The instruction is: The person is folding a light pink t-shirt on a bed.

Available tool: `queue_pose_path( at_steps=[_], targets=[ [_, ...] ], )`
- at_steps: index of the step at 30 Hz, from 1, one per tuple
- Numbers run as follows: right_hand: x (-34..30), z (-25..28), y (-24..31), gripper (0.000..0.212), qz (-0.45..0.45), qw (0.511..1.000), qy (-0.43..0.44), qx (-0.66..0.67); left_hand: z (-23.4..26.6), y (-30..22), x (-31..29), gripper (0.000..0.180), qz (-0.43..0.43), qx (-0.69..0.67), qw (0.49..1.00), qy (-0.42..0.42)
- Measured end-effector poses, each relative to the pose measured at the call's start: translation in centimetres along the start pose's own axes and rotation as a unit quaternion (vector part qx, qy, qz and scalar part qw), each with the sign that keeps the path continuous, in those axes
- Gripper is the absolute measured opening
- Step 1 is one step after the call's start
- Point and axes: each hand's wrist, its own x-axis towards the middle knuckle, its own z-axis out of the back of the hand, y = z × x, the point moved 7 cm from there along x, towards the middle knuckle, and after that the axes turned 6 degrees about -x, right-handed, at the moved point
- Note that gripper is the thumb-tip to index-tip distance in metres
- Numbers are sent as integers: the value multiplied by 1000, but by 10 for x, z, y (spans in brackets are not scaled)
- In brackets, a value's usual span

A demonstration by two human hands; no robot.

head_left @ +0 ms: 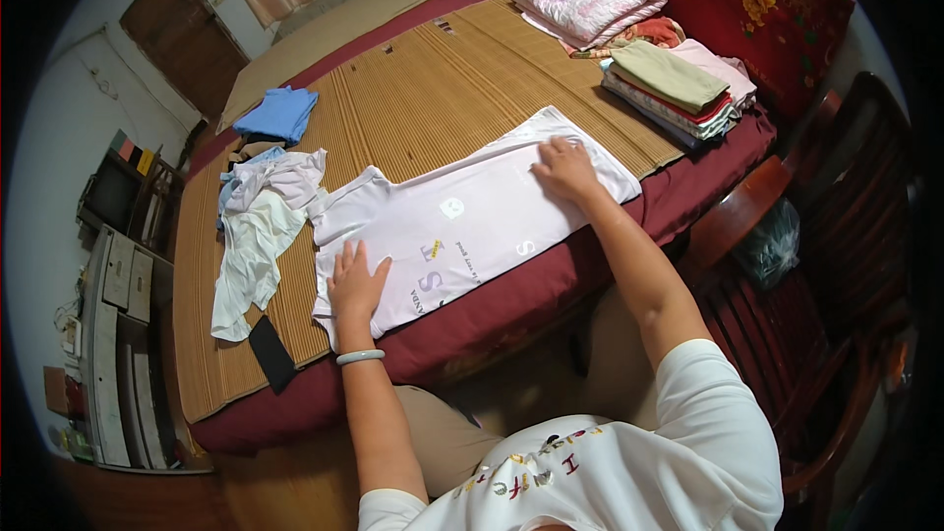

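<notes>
A pale pink T-shirt [492, 221] with printed lettering lies spread flat along the near edge of the bed, its neck end to the left and its hem to the right. My left hand [356, 285] rests on the shoulder end, fingers spread. On the hem end, near the far edge, lies my right hand [567, 169], palm down with its fingers stretched out. Neither hand holds anything. A light bangle circles my left wrist.
Crumpled white clothes [258, 246], a blue garment [278, 114] and a black phone-like slab [271, 354] lie left on the bamboo mat [393, 108]. Folded clothes [674, 84] and a folded quilt [590, 2] sit at the far right. A wooden chair [742, 305] stands right.
</notes>
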Motion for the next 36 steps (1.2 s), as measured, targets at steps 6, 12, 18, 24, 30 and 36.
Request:
queue_pose_path(
  at_steps=[6,12,18,24,30,36],
  targets=[
    [2,14,-9,35,-74,996,-26,-35,7,-2,2,72,37,-7,998,-40],
    [-22,39,160,20,224,957,53,176,2,-37,3,69,-96,-29,993,-68],
    [-36,11,202,50,322,916,96,219,-16,-51,5,70,-99,9,995,2],
    [18,-25,109,50,128,988,23,86,-2,-2,14,76,27,16,999,-18],
    [25,-24,81,52,40,997,43,58,16,50,5,83,155,-5,988,0],
    [11,-13,137,49,116,987,9,112,22,24,-5,81,106,36,994,19]
  ],
)
